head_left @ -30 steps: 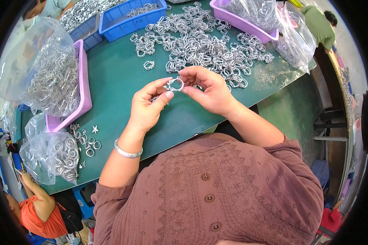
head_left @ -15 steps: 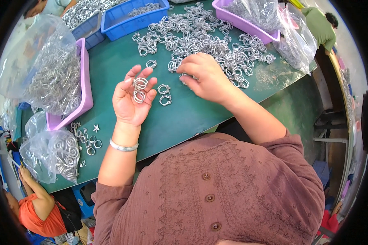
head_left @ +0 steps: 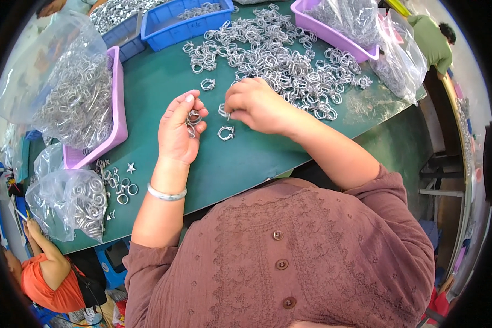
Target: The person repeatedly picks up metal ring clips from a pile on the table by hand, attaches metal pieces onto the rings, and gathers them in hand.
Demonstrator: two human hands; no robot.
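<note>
My left hand (head_left: 176, 131), a bangle on its wrist, is half curled above the green table with a few silver metal rings (head_left: 193, 121) held in its fingers. Opposite it, my right hand (head_left: 261, 106) is closed in a pinch, palm down, its fingertips on a silver ring (head_left: 222, 110) that they partly cover. Just below lies another loose ring (head_left: 226, 133), and a further single ring (head_left: 208, 84) rests between the hands toward the far side. Beyond my right hand spreads a big pile of similar rings (head_left: 290, 63).
A purple bin (head_left: 119, 104) with a bag of metal pieces stands left; another purple bin (head_left: 341, 41) is at far right. Blue bins (head_left: 188, 27) line the back. Near the left edge are a plastic bag of spiral pieces (head_left: 87, 205) and several loose rings (head_left: 123, 188). Other people are around.
The fingers of my left hand have curled in, with the thumb over the rings. My right hand has shifted left and nearer, from the pile's edge to a loose ring.
</note>
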